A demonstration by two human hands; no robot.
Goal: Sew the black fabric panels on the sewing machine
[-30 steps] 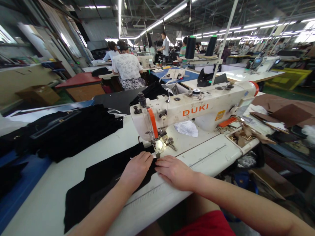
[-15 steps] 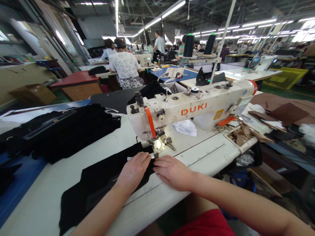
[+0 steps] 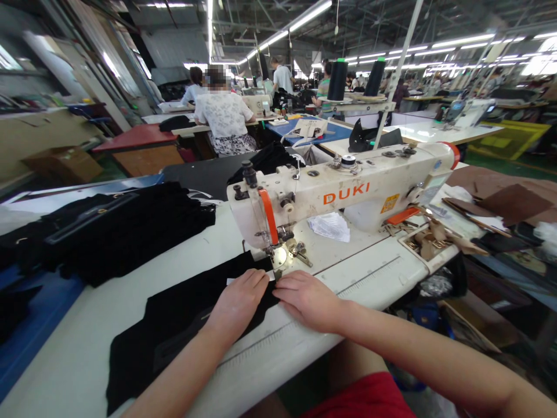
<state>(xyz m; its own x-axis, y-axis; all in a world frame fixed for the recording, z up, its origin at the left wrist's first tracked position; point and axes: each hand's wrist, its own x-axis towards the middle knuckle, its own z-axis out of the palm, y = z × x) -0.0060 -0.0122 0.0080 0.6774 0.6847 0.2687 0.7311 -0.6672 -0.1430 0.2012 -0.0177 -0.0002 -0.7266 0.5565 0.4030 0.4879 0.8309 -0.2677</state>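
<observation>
A black fabric piece point(image 3: 183, 307) lies flat on the sewing machine's bed, its far right corner by the lit needle plate point(image 3: 279, 256). On its edge is a white strip point(image 3: 272, 275), partly hidden beneath my left hand point(image 3: 241, 299). That hand's fingers are bent and held together, pressing strip and fabric down. Just right of it, my right hand point(image 3: 307, 299) has its fingers closed at the fabric's right edge, close to the presser foot; its fingertips partly hide what they grip. The white sewing machine point(image 3: 304, 197) stands directly beyond both hands.
A pile of black fabric pieces point(image 3: 130, 220) lies to the left. White paper labels point(image 3: 329, 226) rest under the machine arm. At right is a small tray point(image 3: 450, 253) with metal fittings and brown scraps. Two dark thread cones point(image 3: 337, 81) stand behind; a co-worker point(image 3: 226, 116) sits farther back.
The whole view has shifted slightly. Both hands, the fabric and the white strip keep nearly the same place beside the needle.
</observation>
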